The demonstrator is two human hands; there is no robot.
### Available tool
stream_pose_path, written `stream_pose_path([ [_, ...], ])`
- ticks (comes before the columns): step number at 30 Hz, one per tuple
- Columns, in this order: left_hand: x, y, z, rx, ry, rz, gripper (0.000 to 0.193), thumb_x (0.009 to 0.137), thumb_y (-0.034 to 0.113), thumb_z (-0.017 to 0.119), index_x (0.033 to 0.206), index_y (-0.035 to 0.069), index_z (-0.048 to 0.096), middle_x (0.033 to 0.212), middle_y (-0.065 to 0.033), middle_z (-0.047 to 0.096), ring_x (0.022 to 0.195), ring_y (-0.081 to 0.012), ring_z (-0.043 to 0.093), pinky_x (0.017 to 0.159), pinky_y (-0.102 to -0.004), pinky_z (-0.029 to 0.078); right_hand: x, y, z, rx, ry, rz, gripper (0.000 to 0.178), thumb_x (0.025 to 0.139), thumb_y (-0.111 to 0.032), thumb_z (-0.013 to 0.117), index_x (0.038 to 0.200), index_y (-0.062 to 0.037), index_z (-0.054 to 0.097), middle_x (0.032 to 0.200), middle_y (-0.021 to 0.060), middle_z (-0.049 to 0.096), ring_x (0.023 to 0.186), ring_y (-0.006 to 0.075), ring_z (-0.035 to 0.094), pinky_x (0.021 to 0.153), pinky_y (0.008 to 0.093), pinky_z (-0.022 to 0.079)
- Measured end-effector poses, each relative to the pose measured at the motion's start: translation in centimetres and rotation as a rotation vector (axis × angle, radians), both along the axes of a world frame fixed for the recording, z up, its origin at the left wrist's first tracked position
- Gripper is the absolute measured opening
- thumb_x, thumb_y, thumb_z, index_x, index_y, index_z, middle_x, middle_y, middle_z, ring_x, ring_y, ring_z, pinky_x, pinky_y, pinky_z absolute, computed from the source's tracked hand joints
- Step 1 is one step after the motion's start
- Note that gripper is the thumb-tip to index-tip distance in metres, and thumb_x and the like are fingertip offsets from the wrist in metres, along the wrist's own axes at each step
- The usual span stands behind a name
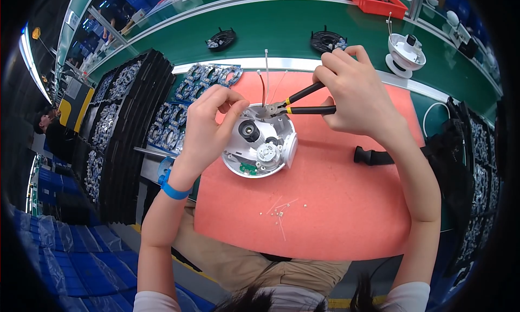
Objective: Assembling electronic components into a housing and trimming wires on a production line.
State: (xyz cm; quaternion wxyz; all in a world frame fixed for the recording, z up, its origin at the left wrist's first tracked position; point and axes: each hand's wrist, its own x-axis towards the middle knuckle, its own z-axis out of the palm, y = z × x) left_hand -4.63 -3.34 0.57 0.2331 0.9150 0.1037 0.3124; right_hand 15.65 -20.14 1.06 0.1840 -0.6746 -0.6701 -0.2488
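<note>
Fingers [327,74] of the right hand [355,90] are wrapped round the handles of black-and-yellow pliers [311,110], whose metal head reaches over the upper part of an open white housing [234,148]. On the left hand [208,125], thumb and index finger are drawn together by the housing's upper left rim; I cannot tell whether they pinch anything.

The housing sits on a salmon mat [346,187], nearer its left edge, and the mat's front edge curves just above the person's lap. A broad stretch of mat runs from the housing to a dark grip [374,156] near the right forearm, and another toward the lap, where small pale scraps [280,213] lie scattered.

Under the mat, the green bench [436,122] shows at the right. Beyond a pale rail [287,64] runs a long green surface [271,28] carrying 2 black round parts [221,40], another white housing [407,52] and a red tray [378,7]. Blue bins [54,252] fill the lower left, and 1 other person [54,133] is farther off.

Circuit boards [168,120] crowd the left hand's outer side; stacked black trays [116,117] rise beyond them, with more at the far right. Thin wires [266,74] stand up behind the pliers' head.
</note>
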Motion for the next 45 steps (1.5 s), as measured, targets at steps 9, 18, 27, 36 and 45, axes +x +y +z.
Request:
stream_pose_path([
  [9, 0.0, 0.0, 0.1, 0.0, -0.005, 0.008, 0.006, 0.082, 0.002, 0.065, 0.082, -0.002, 0.061, 0.074, -0.0086, 0.057, 0.065, -0.018, 0.055, 0.061, -0.0284, 0.045, 0.0, -0.1, -0.2, -0.031, 0.04, 0.012, 0.021, 0.051, -0.003, 0.064, 0.07, -0.0029, 0.055, 0.074, 0.008, 0.05, 0.076, 0.0238, 0.052, 0.083, 0.0352, 0.04],
  [18, -0.4, 0.8, 0.0, -0.016, -0.076, 0.043, 0.007, 0.084, 0.003, 0.065, 0.082, -0.002, 0.061, 0.075, -0.0076, 0.059, 0.063, -0.0151, 0.056, 0.06, -0.0268, 0.045, -0.2, -0.1, 0.1, -0.026, 0.103, -0.004, 0.021, 0.056, -0.002, 0.063, 0.076, -0.0041, 0.057, 0.074, 0.0071, 0.049, 0.076, 0.0241, 0.05, 0.08, 0.0334, 0.039],
  [27, -4.3, 0.8, 0.8, -0.421, -0.119, -0.037, 0.003, 0.086, 0.0, 0.062, 0.085, -0.003, 0.06, 0.082, -0.0038, 0.06, 0.074, -0.0083, 0.055, 0.068, -0.022, 0.043, 2.9, 0.8, -1.8, 0.147, 0.55, -0.093, 0.014, 0.07, -0.011, 0.065, 0.081, -0.0029, 0.062, 0.078, 0.0069, 0.057, 0.072, 0.0211, 0.054, 0.078, 0.0317, 0.04],
  [36, -8.0, -4.5, 0.0, -0.162, 0.207, -0.272, 0.017, 0.071, 0.005, 0.079, 0.084, 0.003, 0.068, 0.071, -0.005, 0.064, 0.058, -0.0111, 0.058, 0.051, -0.0222, 0.046, 4.1, 2.5, -5.9, 0.006, 1.329, 0.03, 0.018, 0.076, -0.016, 0.059, 0.085, -0.0023, 0.066, 0.071, 0.0001, 0.056, 0.069, 0.0079, 0.051, 0.062, 0.0247, 0.038],
  [45, -8.2, -3.5, -3.4, 0.011, 0.125, 0.02, 0.021, 0.071, 0.001, 0.075, 0.091, 0.005, 0.067, 0.084, -0.0065, 0.057, 0.067, -0.0176, 0.058, 0.058, -0.0293, 0.05, 3.8, 3.2, -9.2, -0.11, 1.435, -0.035, 0.024, 0.079, -0.021, 0.058, 0.093, -0.0037, 0.067, 0.073, 0.0016, 0.058, 0.066, 0.0092, 0.052, 0.06, 0.0253, 0.041],
])
